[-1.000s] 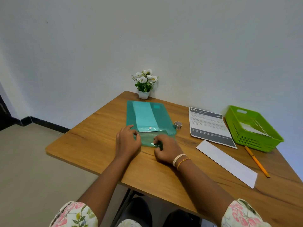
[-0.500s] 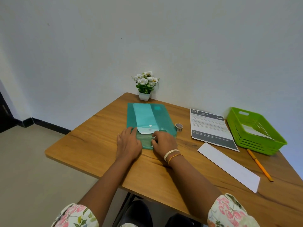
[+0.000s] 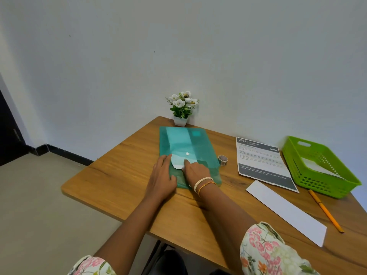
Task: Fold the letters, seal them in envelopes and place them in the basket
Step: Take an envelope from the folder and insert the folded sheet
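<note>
Table [image 3: 123, 187] of brown wood fills the lower right of the frame, and the view has risen since a moment ago, so more wall shows above it. On it, at centre, lies a teal plastic folder [image 3: 200, 147] with a white snap button; pale sheets show through it. Both hands have slid up the folder since the earlier frames. The left hand [image 3: 161, 178] lies flat on its lower left corner, fingers straight and close together. The right hand [image 3: 195, 170] rests on its lower edge, fingers curled toward a white paper [image 3: 177, 162] that now pokes out from under the flap; whether they pinch it or only press it I cannot tell.

At the right edge the green basket [image 3: 294, 155] holds a white envelope [image 3: 317, 167], lying flat inside. Left of the basket, a printed letter [image 3: 262, 161] lies unfolded. Below it, in the lower right, is a long white folded sheet [image 3: 286, 211], and beside that an orange pencil [image 3: 325, 211]. A small tape roll [image 3: 223, 160] stands just right of the folder. A potted white flower [image 3: 182, 108] sits at the table's far corner against the wall.
</note>
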Motion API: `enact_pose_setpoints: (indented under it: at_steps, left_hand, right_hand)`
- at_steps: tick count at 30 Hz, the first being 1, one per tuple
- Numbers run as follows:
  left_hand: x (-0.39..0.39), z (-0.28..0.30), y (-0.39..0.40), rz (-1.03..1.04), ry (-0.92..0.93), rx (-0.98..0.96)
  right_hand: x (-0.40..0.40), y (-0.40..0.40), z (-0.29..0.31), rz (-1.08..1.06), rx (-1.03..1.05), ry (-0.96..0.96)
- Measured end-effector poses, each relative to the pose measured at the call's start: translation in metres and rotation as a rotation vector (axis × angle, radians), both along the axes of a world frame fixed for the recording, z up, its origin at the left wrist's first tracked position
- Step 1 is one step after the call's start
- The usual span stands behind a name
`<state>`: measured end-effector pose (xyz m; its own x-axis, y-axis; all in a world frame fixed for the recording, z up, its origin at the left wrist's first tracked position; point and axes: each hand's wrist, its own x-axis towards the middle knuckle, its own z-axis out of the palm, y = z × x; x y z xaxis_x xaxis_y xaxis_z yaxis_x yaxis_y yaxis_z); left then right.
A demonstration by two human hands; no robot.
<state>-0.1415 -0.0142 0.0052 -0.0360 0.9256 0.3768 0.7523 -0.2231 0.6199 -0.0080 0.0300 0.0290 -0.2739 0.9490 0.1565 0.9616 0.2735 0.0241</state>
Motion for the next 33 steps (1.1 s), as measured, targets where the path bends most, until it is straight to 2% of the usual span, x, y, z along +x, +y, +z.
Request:
enact_pose_setpoints:
  at_steps: [4, 7, 13, 18, 26, 30, 33]
  left_hand:
    - [-0.003, -0.001, 0.002, -0.002, 0.017, -0.016]
    - [-0.001, 0.000, 0.003, 0.011, 0.033, -0.027]
    - [0.002, -0.001, 0.002, 0.037, 0.068, -0.041]
    - [0.002, -0.001, 0.002, 0.039, 0.060, -0.015]
    - [0.000, -0.003, 0.003, 0.021, 0.002, -0.002]
    - [0.000, -0.002, 0.004, 0.026, 0.003, 0.008]
    - [0.001, -0.003, 0.003, 0.033, 0.013, 0.005]
  right_hand:
    - [-0.002, -0.001, 0.004, 0.032, 0.024, -0.033]
    - [0.001, -0.004, 0.001, -0.010, 0.070, 0.033]
    - [0.011, -0.017, -0.004, -0.090, 0.171, 0.318]
    - [0.016, -0.027, -0.007, -0.133, 0.162, 0.455]
    - [0.024, -0.034, 0.001, 0.121, 0.070, 0.783]
    - [0.032, -0.042, 0.006, 0.117, 0.014, 0.946]
    - [0.037, -0.050, 0.011, 0.114, 0.048, 1.005]
